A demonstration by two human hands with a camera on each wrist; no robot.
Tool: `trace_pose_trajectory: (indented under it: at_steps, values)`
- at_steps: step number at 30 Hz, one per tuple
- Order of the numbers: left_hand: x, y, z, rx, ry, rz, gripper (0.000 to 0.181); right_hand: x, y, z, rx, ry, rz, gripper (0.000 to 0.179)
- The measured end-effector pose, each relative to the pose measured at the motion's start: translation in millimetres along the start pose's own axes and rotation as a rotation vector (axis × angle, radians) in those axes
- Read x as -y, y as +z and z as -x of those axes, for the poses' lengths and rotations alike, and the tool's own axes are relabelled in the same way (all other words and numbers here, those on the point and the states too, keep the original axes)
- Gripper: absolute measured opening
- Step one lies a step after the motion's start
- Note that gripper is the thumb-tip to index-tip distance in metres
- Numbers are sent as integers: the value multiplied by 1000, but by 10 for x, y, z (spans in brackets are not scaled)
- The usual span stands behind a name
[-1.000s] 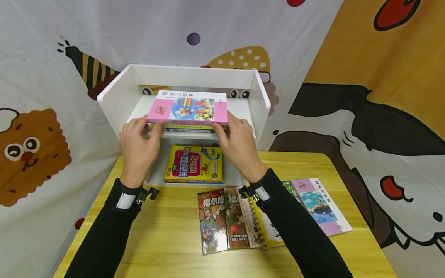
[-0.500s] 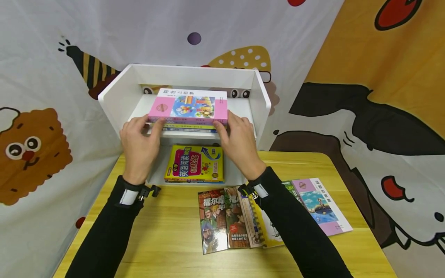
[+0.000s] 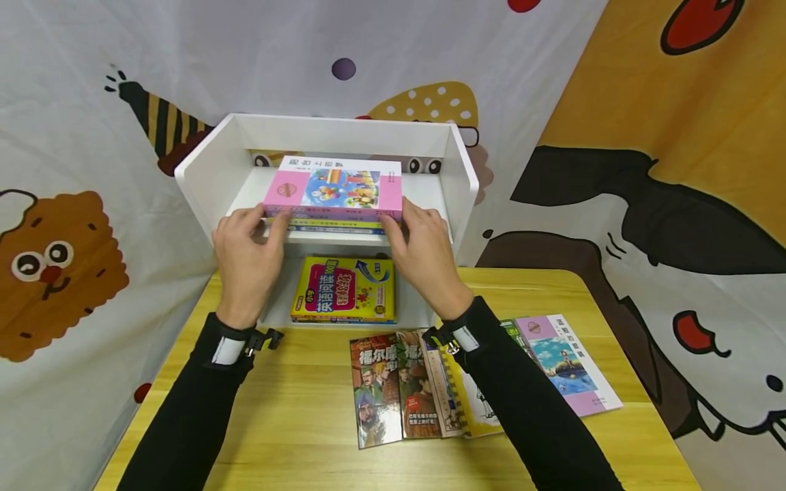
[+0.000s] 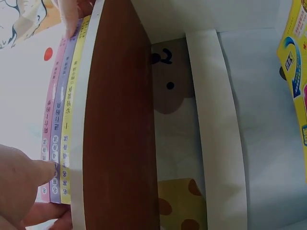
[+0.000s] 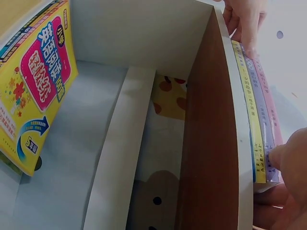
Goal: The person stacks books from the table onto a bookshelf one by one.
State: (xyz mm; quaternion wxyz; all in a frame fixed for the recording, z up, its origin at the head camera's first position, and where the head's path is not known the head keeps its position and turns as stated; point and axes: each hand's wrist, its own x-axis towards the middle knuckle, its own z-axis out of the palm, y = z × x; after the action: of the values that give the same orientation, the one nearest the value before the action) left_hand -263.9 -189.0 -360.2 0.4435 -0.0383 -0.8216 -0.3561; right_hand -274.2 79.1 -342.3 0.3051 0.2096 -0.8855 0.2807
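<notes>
A small stack of books lies flat on the upper shelf, spines facing me. On top is a pink and white book (image 3: 340,184); a purple book (image 4: 62,100), a yellow book (image 4: 76,91) and a blue book (image 3: 338,230) lie beneath it. My left hand (image 3: 248,262) holds the stack's left end, its thumb on the purple spine and its fingers along the side. At the right end my right hand (image 3: 425,256) holds the stack the same way, thumb against the spines. Both wrist views show the spines lined up near the shelf's front edge.
The white shelf unit (image 3: 457,160) stands at the back of the wooden table (image 3: 295,423). In its lower compartment lies a yellow book (image 3: 344,290). Several books, including a comic book (image 3: 376,392) and a lilac book (image 3: 568,365), lie overlapping on the table, partly under my right sleeve.
The top pink book has slid slightly back and right, showing more of the spines below. Both hands have shifted slightly right and remain at the stack's ends.
</notes>
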Motion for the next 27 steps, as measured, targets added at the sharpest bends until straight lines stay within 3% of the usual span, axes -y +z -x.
trace_pose_trajectory:
  at_steps: [5, 8, 10, 13, 16, 21, 27]
  values:
    - [0, -86, 94, -53, 13, -2, 33, -27, -46, 157, -23, -30, -61, 48]
    - [-4, -141, 179, -90, 24, 2, 26, -52, -87, 265, -96, -68, -130, 45]
    - [0, -165, 242, -82, 46, 11, 23, -72, -113, 326, -157, -111, -170, 38]
    - [22, -169, 344, -25, 78, 41, 22, -101, -146, 406, -214, -185, -211, 30]
    - [65, -134, 467, 50, 90, 74, 22, -132, -183, 502, -217, -234, -248, 26]
    - [160, -33, 713, 179, 60, 117, 20, -258, -229, 724, -134, -252, -306, 24]
    - [234, 86, 1033, 375, 25, 144, 24, -531, -279, 1092, 2, -182, -261, 23]
